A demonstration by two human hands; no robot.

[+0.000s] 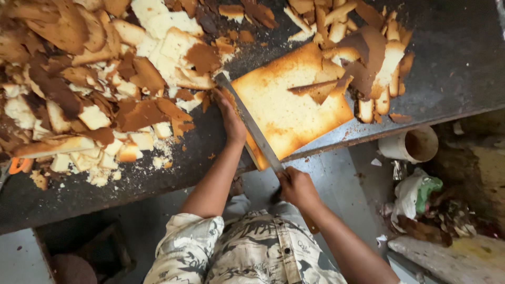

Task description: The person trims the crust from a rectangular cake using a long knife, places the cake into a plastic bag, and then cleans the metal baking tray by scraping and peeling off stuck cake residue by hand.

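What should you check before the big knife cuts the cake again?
1. Right hand holds the knife handle: ok.
2. Left hand steadies the cake slab edge: ok.
3. Left fingers away from the blade: not ok, they sit right beside it.
4. Slab fully on the table: not ok, one corner overhangs the edge.
5. Blade sharp: cannot tell.

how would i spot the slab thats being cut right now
On the dark worktop, look between the two heaps of crust scraps. The slab is the one large whole golden square there, with a long knife along its left edge.
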